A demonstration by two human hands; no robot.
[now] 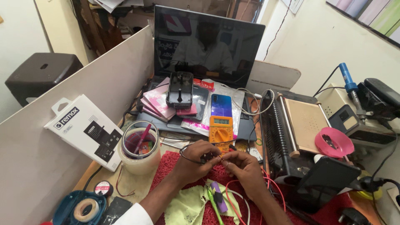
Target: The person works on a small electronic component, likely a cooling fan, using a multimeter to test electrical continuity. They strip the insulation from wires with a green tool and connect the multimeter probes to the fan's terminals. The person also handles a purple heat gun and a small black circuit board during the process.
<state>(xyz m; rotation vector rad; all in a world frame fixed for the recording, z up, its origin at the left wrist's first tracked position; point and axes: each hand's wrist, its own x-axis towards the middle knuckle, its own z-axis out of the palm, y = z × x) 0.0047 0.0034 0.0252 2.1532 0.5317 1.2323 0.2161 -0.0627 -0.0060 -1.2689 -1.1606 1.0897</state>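
The left hand (pixel 195 160) and the right hand (pixel 243 166) met above a red mat (pixel 175 160) at the near edge of the desk (pixel 129 183); each grip was pressed together at the fingertips, the left pinching a black wire (pixel 186 157) that looped out to its left, the right pinching a thin red wire (pixel 271 183) that ran back past the wrist; the two pinches almost touched, though whether the wire ends themselves met was too small to tell; just behind the knuckles stood an orange multimeter (pixel 221 129), upright, its dial facing the hands; below the hands lay a pale green cloth (pixel 187 206) carrying a green-handled tool (pixel 213 204) and a small purple piece (pixel 219 196); to the left of the mat stood a round clear tub (pixel 138 154) holding small parts and a pink-handled tool; further left a white boxed package (pixel 85 131) leaned against the partition wall, and near the desk's front corner sat a roll of tape (pixel 84 208) in a blue holder; behind the multimeter lay a blue phone (pixel 221 105) and pink packets (pixel 158 102) over the keyboard of an open laptop (pixel 206 41), its screen dark; to the right stood a black machine (pixel 277 137) with a tan plate, a pink round dish (pixel 333 141) resting by its edge; a blue-handled soldering iron (pixel 349 85) stood beyond it.
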